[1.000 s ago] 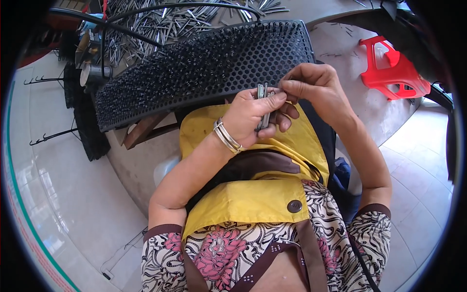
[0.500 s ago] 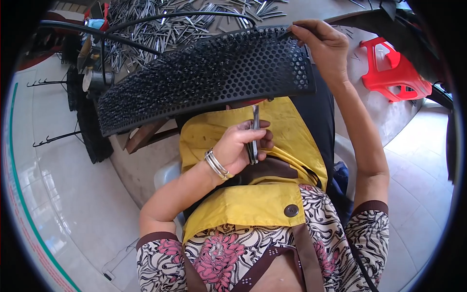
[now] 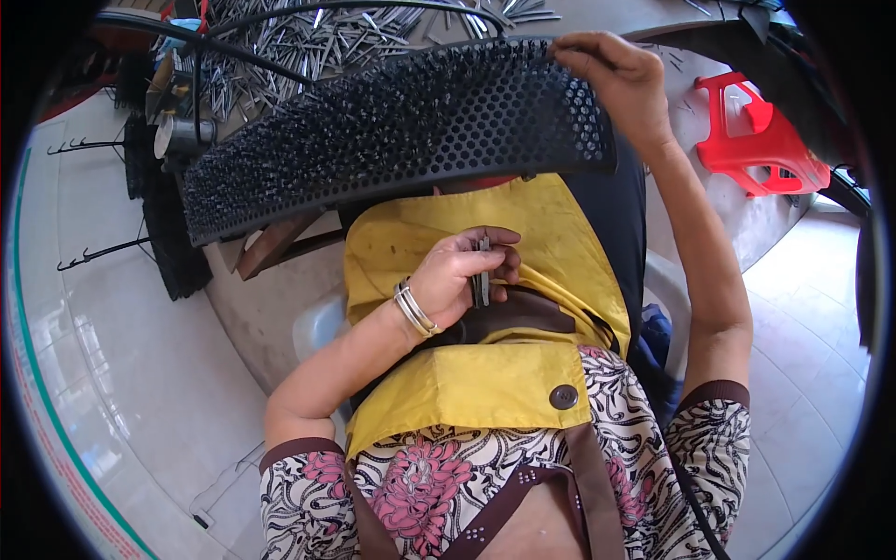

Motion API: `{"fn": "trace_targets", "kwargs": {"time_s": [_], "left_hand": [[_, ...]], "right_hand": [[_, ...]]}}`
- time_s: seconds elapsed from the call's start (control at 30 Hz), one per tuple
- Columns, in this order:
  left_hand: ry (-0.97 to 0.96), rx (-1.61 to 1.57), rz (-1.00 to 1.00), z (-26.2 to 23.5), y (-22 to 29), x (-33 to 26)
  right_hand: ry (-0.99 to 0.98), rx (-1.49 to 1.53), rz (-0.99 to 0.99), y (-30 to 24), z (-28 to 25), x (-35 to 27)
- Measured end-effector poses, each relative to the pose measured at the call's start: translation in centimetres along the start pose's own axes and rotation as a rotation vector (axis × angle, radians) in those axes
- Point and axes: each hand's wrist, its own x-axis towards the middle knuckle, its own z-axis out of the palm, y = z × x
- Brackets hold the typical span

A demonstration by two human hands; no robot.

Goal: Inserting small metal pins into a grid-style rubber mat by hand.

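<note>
A long curved black panel (image 3: pixel 467 157) full of round holes lies across my lap. Thin dark strips (image 3: pixel 308 149) stand packed in the holes of its left and middle part and along its far edge, while bare holes show toward the right. Closed around a small bundle of flat metal strips (image 3: pixel 483 280), my left hand (image 3: pixel 457 275) rests over the yellow apron (image 3: pixel 495 210). My right hand (image 3: pixel 621 75) is at the panel's far right corner, thumb and forefinger pinched together against the far-edge strips. What sits between those fingertips is too small to make out.
Behind the panel, a heap of loose metal strips (image 3: pixel 345 42) covers the work surface. A thin black curved bar (image 3: pixel 252 61) crosses the heap. A metal can (image 3: pixel 182 138) stands at the left, near black brush-like pieces (image 3: pixel 177 238) with hooked rods. At the right is a red plastic stool (image 3: pixel 756 145).
My right fingertips have moved slightly toward the panel's far edge, and the dark piece seen at them earlier no longer shows clearly. The strip sticking up from my left hand is lower now.
</note>
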Motion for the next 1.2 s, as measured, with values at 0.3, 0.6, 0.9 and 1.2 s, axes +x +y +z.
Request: {"fn": "trace_targets", "kwargs": {"time_s": [0.3,0.6,0.9,1.2], "left_hand": [[-0.065,0.067,-0.051,-0.2,-0.2,-0.3],[-0.107,0.082,-0.111,-0.7,-0.9,0.1],[-0.045,0.081,-0.094,-0.8,-0.8,-0.1],[-0.064,0.076,-0.041,-0.9,-0.9,-0.8]], "right_hand": [[0.145,0.117,0.282,-0.7,0.4,0.6],[0.072,0.079,0.194,-0.1,-0.1,0.6],[0.159,0.15,0.256,-0.1,0.0,0.8],[0.151,0.065,0.255,0.0,0.0,1.1]]}}
